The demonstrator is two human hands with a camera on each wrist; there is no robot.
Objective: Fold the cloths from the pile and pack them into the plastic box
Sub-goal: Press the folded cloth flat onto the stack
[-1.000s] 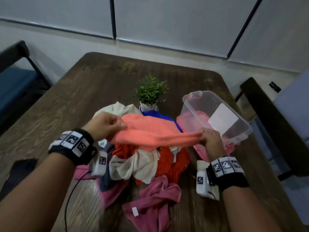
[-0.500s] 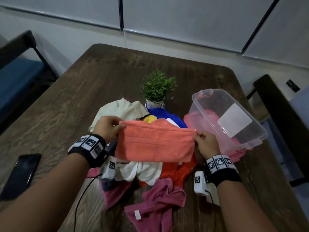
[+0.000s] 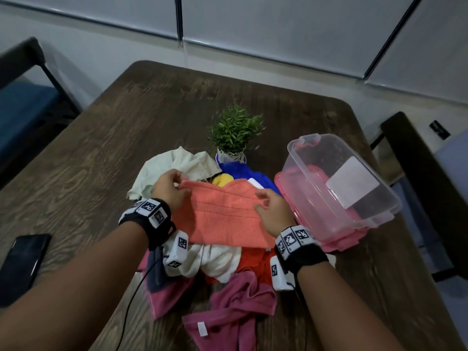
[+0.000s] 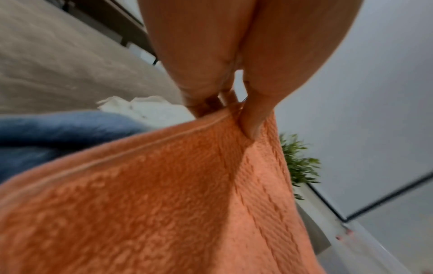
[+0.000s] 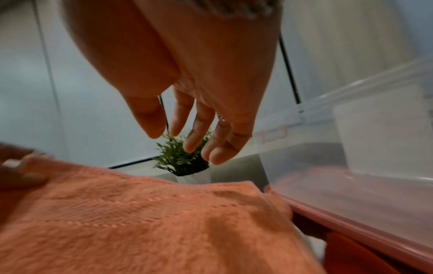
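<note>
At the left of the frame a dark phone (image 3: 24, 259) lies on the table (image 3: 101, 138). Left of centre, the left hand (image 3: 169, 191) pinches the far corner of the coral cloth (image 3: 222, 219), thumb and fingers clamped on its hem. Half a second ago the right hand (image 3: 272, 211) gripped the opposite edge; now it hovers with fingers loose, so a fold is probably settled. At right, the tilted plastic box (image 3: 336, 183) seems to hold no cloths.
</note>
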